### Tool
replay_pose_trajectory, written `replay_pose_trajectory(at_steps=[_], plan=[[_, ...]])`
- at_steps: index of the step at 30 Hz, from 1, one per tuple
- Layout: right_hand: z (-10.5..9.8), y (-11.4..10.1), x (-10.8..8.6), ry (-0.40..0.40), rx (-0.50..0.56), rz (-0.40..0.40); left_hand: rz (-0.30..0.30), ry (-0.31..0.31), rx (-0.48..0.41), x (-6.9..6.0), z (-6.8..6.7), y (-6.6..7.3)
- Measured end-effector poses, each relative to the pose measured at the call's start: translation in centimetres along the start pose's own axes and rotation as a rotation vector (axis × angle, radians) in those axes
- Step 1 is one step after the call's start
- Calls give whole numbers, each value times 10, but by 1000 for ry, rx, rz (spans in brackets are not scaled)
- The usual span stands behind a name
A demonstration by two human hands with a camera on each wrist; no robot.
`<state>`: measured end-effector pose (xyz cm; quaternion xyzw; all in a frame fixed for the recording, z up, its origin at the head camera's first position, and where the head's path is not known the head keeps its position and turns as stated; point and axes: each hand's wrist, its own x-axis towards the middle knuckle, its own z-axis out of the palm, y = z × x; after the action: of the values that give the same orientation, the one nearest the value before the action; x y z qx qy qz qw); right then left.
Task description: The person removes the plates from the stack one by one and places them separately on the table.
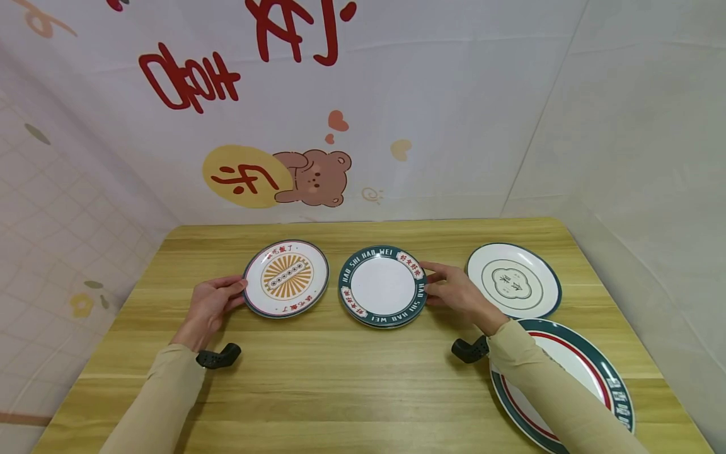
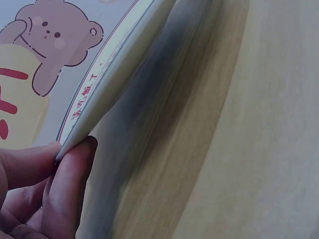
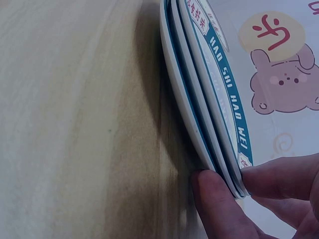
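Observation:
My left hand (image 1: 208, 310) pinches the left edge of a small white plate (image 1: 286, 279) with an orange sunburst and red characters. In the left wrist view that plate (image 2: 117, 74) stands out from the wooden surface, thumb on one face and a finger on the other. Right of it is a stack of small green-rimmed plates (image 1: 383, 287) lettered "HAO SHI HAO WEI". My right hand (image 1: 456, 293) grips this stack at its right edge. Three plate edges show in the stack (image 3: 199, 94) in the right wrist view, held between thumb and finger.
A white plate (image 1: 513, 280) with a thin blue rim lies at the back right of the wooden table (image 1: 351, 391). In front of it, partly under my right forearm, is a large plate (image 1: 567, 353) with green and red rings. A printed cloth wall (image 1: 454, 126) rises behind.

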<state>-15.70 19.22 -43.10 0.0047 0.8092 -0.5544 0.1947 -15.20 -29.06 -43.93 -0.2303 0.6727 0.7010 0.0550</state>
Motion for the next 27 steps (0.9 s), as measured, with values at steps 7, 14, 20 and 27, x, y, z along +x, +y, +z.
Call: replay_pose_trajectory(at_steps=[7, 14, 20, 27], plan=[[0, -1, 0, 5, -15, 5, -2, -12, 17, 2, 0, 2], [1, -1, 0, 7, -9, 13, -11, 7, 76, 5, 0, 3], [1, 1, 1, 7, -7, 16, -7, -19, 139, 6, -1, -1], [0, 2, 1, 7, -10, 8, 39, -39, 283, 3, 3, -1]])
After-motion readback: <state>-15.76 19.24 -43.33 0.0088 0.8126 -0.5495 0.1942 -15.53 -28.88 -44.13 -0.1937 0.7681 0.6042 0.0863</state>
